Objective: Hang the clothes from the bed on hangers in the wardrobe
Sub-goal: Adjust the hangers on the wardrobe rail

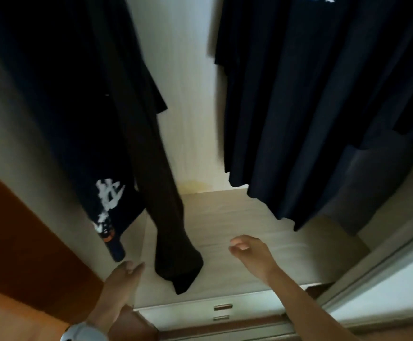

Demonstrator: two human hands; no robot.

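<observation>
In the pale wooden wardrobe (188, 94), big dark blue clothes (323, 107) are hanging on the right, long dark trousers (166, 217) are hanging on the left, and the left hand (126, 270) and right hand (248, 251) are hovering below, loosely curled, holding nothing.

We look down from head height, close into the pale wood-grain wardrobe (190, 94), dark hanging garments (311, 107) filling the upper view.

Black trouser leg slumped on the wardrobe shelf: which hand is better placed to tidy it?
Probably the left hand: its fingertips sit right beside the end of the black trouser leg on the shelf. The right hand is empty too, but farther off.
</observation>
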